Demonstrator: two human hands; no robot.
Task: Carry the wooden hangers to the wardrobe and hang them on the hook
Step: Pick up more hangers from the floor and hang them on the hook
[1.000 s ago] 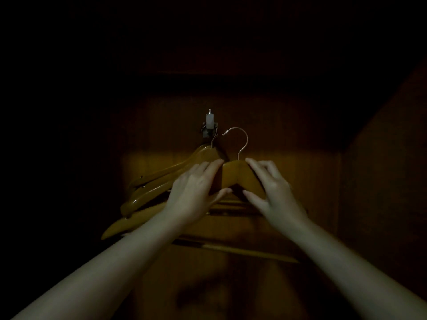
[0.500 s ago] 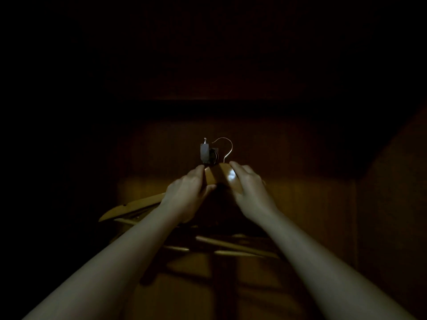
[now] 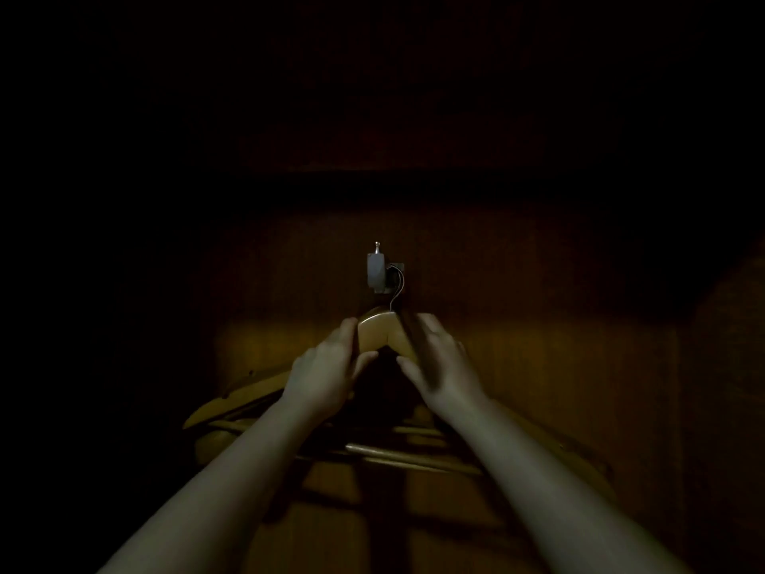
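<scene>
Wooden hangers (image 3: pixel 378 335) hang bunched at the back of the dim wardrobe (image 3: pixel 538 366), the front one's wire loop rising straight up from its peak onto the hook (image 3: pixel 377 272) just above the fingertips. Their arms slope down and outward behind both forearms. Left hand (image 3: pixel 327 370) pinches the peak from the left, thumb beneath. Right hand (image 3: pixel 439 362), equally near, lies blurred against the right slope, fingers spread; whether it grips I cannot tell.

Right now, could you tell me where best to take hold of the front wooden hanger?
Grip the front wooden hanger at its thick central apex, just below the wire neck, one hand from each side. The arms slope downward from there, so the peak seems easiest to steady beneath the wardrobe hook.
</scene>
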